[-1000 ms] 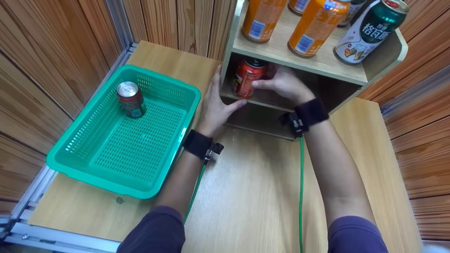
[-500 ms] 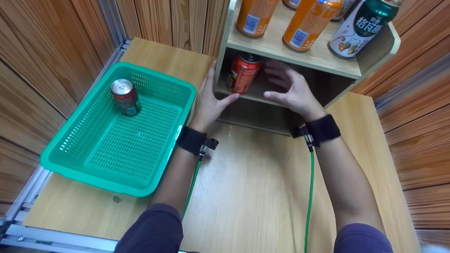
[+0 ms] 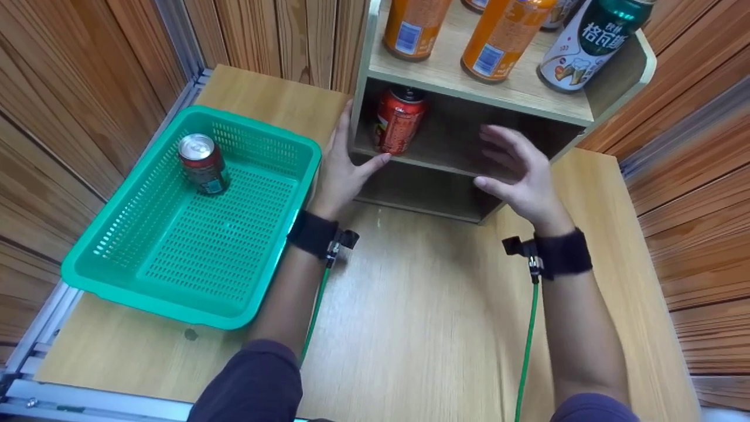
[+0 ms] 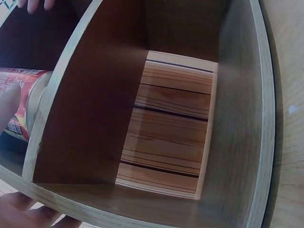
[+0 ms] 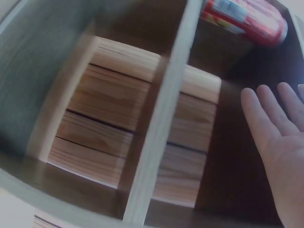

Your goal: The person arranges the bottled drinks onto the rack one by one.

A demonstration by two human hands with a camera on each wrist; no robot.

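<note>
A red can (image 3: pixel 398 119) stands upright at the left end of the wooden shelf unit's (image 3: pixel 469 94) middle shelf; it also shows as the red can (image 4: pixel 21 114) and the red can (image 5: pixel 244 21) in the wrist views. My left hand (image 3: pixel 345 167) lies flat against the unit's left side panel, thumb at the shelf's front edge below the can. My right hand (image 3: pixel 518 173) hovers open in front of the shelf, apart from the can, fingers straight and spread (image 5: pixel 270 128). A second red can (image 3: pixel 202 162) stands in the green basket (image 3: pixel 117 258).
On the top shelf stand two orange cans (image 3: pixel 498 35) and a green-and-white can (image 3: pixel 586 38). The basket sits at the table's left, near a metal rail (image 3: pixel 35 346). Wood-panelled walls close in on the left, back and right. Bare tabletop (image 3: pixel 422 316) lies between my forearms.
My right hand has let go of the red can on the shelf and drawn back to the right and toward me, fingers opening. The left hand has stayed against the shelf's side.
</note>
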